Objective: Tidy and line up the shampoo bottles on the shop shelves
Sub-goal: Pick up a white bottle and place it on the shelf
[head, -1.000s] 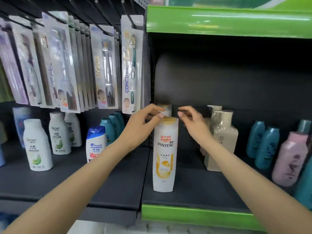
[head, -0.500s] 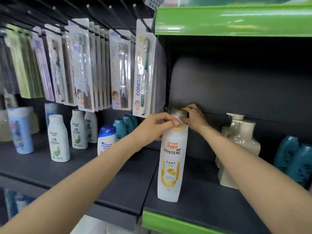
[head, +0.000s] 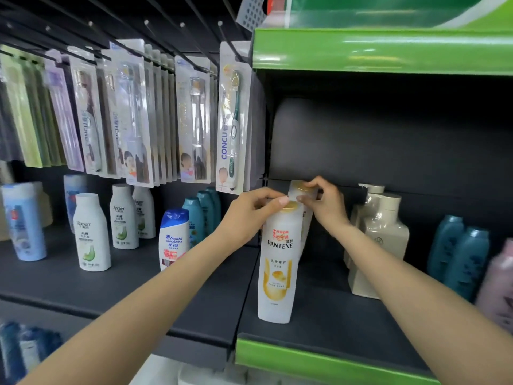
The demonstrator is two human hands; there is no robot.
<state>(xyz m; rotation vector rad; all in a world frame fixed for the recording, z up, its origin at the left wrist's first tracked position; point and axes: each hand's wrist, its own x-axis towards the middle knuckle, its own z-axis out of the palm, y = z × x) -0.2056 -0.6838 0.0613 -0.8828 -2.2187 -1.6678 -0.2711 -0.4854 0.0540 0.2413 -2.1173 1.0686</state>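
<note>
A tall white Pantene bottle (head: 278, 262) with a gold cap stands upright near the front of the dark shelf (head: 330, 323). My left hand (head: 251, 215) pinches its cap and neck from the left. Right behind it stands a second white Pantene bottle (head: 305, 218), mostly hidden. My right hand (head: 324, 204) grips that rear bottle's gold cap from the right.
Beige pump bottles (head: 380, 240) stand to the right, then teal bottles (head: 460, 257) and a pink one (head: 497, 284). Left of the divider: a Head & Shoulders bottle (head: 173, 237), teal bottles (head: 202, 215), white Racien bottles (head: 91, 234), a blue bottle (head: 23, 220). Toothbrush packs (head: 233, 118) hang above.
My right hand reached back and closed on the rear bottle's cap. My left hand stayed on the front bottle's cap. The view shifted left and closer.
</note>
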